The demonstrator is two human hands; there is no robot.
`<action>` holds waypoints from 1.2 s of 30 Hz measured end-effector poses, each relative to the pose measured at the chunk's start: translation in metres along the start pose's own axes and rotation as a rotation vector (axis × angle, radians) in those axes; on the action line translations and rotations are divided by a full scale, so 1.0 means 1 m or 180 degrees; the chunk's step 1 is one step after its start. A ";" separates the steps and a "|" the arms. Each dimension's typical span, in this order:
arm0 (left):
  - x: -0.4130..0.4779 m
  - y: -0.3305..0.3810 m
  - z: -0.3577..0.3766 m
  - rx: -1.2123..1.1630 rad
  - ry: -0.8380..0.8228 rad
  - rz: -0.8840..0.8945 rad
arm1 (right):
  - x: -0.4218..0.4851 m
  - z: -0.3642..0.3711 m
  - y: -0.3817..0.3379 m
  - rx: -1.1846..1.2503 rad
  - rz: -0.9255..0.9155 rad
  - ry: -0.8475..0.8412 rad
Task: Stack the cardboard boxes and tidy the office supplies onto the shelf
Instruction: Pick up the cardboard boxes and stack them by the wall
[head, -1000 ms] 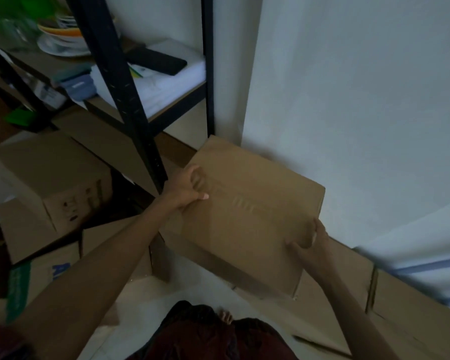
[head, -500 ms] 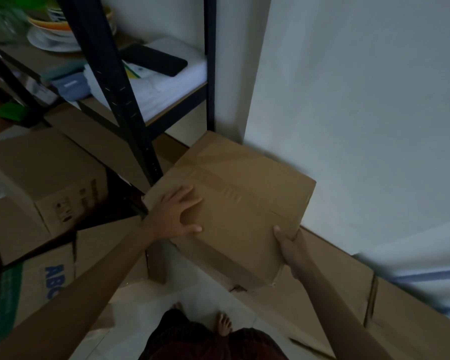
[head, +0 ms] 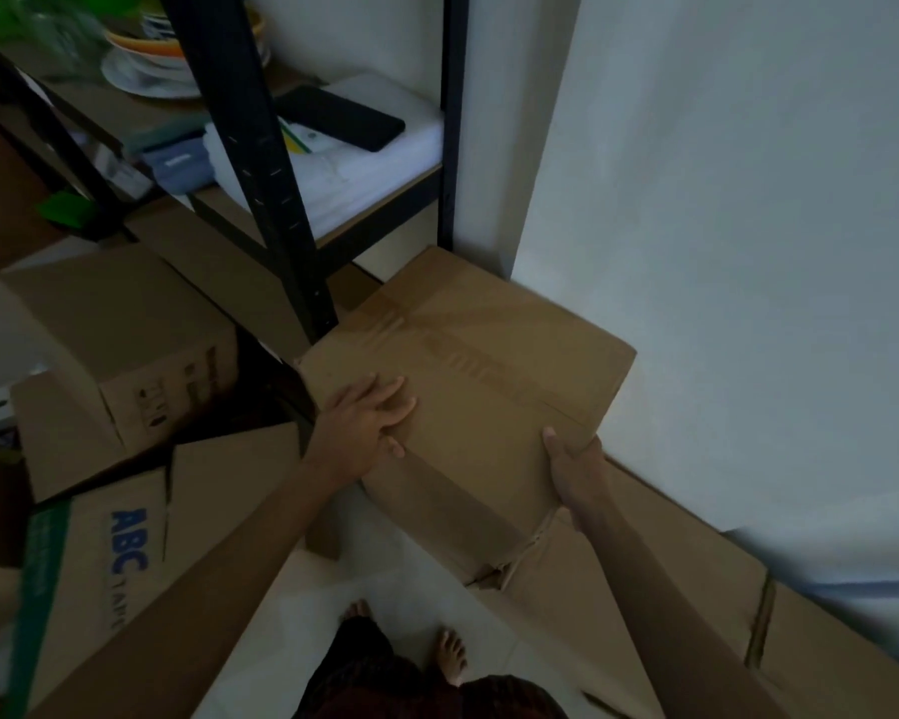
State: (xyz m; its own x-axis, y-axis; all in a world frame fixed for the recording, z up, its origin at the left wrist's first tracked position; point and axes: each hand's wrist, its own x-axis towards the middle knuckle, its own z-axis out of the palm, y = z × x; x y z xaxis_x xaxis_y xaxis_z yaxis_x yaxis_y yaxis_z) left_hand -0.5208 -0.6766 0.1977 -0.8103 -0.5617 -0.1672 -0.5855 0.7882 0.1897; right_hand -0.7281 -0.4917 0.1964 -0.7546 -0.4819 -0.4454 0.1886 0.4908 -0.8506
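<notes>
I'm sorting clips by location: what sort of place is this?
Probably a storage corner of a home or small office. A black metal shelf rack holds papers and stacked dishes, and cardboard cartons crowd around it, among them an ABC-printed box and a taped box by the wall.

Only thing you can really read is "ABC" in big blue letters on the side of the near-left cardboard box (head: 125, 542). There's a smaller line under it starting "TA", and the rest is cut off. The dark print on the farther left box (head: 177, 386) and the tag on the blue pouch (head: 180, 163) are too blurry.
</notes>
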 end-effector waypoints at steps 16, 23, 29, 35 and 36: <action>-0.102 0.021 -0.039 -0.1370 0.0972 -0.0860 | -0.099 0.044 -0.042 -0.1728 -0.1944 0.0132; -0.203 -0.001 -0.057 -0.1168 0.1546 -0.1315 | -0.162 0.091 -0.043 -0.1606 -0.2552 -0.0757; -0.320 -0.020 -0.049 -0.1095 0.1767 -0.1925 | -0.233 0.134 -0.031 -0.1692 -0.2725 -0.1479; -0.446 -0.034 -0.020 -0.1194 0.1948 -0.2515 | -0.317 0.178 -0.004 -0.1789 -0.2906 -0.2045; -0.473 -0.037 -0.013 -0.1198 0.1973 -0.2661 | -0.336 0.188 0.002 -0.1810 -0.2932 -0.2204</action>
State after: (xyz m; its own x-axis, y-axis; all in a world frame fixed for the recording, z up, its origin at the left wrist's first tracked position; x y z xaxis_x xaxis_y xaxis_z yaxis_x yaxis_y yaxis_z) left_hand -0.1166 -0.4434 0.2827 0.0334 -0.9930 0.1137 -0.8392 0.0339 0.5427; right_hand -0.3558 -0.4655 0.2915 0.0517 -0.9977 0.0431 -0.6481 -0.0663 -0.7587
